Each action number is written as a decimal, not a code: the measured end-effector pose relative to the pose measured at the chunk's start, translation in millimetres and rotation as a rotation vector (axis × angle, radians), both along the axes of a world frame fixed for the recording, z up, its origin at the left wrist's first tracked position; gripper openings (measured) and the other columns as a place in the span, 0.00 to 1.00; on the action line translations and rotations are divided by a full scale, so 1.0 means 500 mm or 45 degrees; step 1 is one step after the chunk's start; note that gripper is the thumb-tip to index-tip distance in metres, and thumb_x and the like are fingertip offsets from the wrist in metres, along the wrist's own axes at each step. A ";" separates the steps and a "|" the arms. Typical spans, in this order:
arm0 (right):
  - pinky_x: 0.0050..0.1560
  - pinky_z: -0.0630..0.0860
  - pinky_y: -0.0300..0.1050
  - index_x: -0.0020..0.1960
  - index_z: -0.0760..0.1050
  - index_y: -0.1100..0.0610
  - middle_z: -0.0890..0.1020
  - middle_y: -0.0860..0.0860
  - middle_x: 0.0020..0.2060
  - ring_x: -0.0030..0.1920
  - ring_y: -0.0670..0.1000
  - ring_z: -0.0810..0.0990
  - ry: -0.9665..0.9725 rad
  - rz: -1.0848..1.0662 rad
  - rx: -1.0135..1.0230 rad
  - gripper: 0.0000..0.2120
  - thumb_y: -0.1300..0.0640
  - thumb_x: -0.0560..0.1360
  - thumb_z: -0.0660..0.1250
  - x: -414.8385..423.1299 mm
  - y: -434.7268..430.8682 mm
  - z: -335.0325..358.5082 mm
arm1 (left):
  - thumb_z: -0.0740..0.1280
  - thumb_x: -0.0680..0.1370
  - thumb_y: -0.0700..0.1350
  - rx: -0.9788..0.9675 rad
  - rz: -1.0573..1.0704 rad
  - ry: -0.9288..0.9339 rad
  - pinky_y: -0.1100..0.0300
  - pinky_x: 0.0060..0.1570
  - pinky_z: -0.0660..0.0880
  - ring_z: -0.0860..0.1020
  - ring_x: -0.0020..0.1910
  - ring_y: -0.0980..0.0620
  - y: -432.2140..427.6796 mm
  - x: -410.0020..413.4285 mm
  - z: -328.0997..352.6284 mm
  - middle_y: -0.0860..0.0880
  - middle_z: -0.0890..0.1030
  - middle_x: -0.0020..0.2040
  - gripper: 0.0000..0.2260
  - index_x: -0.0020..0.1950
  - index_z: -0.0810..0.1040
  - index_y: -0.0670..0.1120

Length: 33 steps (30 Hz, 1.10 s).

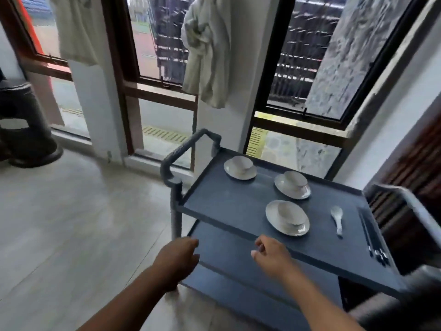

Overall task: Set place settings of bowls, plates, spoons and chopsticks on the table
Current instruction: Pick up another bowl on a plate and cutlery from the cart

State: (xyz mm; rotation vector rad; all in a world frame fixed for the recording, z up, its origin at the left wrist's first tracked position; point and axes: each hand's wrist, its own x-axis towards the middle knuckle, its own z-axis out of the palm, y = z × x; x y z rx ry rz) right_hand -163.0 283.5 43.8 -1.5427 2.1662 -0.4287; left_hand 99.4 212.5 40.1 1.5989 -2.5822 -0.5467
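A dark grey service cart [229, 206] stands before me. On its top shelf are three white plates, each with a white bowl upside down on it: a near set [287, 217], a far right set [292, 184] and a far left set [240, 167]. A white spoon [337, 219] lies right of the near set. Dark chopsticks [372, 235] lie along the shelf's right edge. My left hand [177, 258] hovers by the cart's near left corner, fingers loosely curled, holding nothing. My right hand [270, 255] is over the front rim, fingers apart and empty.
The cart has a handle [183, 151] on its left end and lower shelves [238, 256]. Windows with tied white curtains [207, 51] stand behind it. A dark round stand [26, 125] is at the left. Tiled floor [78, 211] stretches left of the cart.
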 end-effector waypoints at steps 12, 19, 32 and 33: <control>0.44 0.76 0.46 0.49 0.74 0.50 0.82 0.48 0.44 0.44 0.51 0.80 -0.149 -0.508 -0.068 0.03 0.53 0.76 0.64 -0.361 -0.078 -0.044 | 0.63 0.79 0.53 -0.031 -0.352 -0.057 0.53 0.57 0.77 0.79 0.59 0.46 -0.258 -0.374 -0.013 0.49 0.80 0.61 0.16 0.66 0.74 0.51; 0.47 0.75 0.44 0.51 0.73 0.49 0.79 0.47 0.45 0.47 0.50 0.78 -0.231 -0.633 0.079 0.06 0.49 0.77 0.66 -0.494 -0.075 -0.124 | 0.62 0.80 0.52 0.080 -0.439 -0.116 0.53 0.59 0.76 0.79 0.61 0.48 -0.331 -0.532 -0.070 0.49 0.80 0.63 0.18 0.68 0.72 0.51; 0.37 0.71 0.43 0.45 0.71 0.47 0.79 0.45 0.39 0.40 0.47 0.78 -0.288 -0.886 0.237 0.06 0.47 0.75 0.66 -0.515 -0.192 -0.180 | 0.65 0.77 0.47 0.517 -0.291 0.191 0.52 0.52 0.77 0.80 0.52 0.48 -0.417 -0.659 -0.194 0.51 0.82 0.52 0.17 0.66 0.70 0.52; 0.36 0.71 0.43 0.43 0.70 0.48 0.79 0.45 0.38 0.39 0.46 0.77 -0.292 -0.912 0.244 0.07 0.47 0.75 0.66 -0.513 -0.197 -0.183 | 0.66 0.77 0.47 0.565 -0.273 0.203 0.52 0.51 0.78 0.81 0.50 0.48 -0.422 -0.662 -0.202 0.52 0.82 0.50 0.17 0.65 0.70 0.52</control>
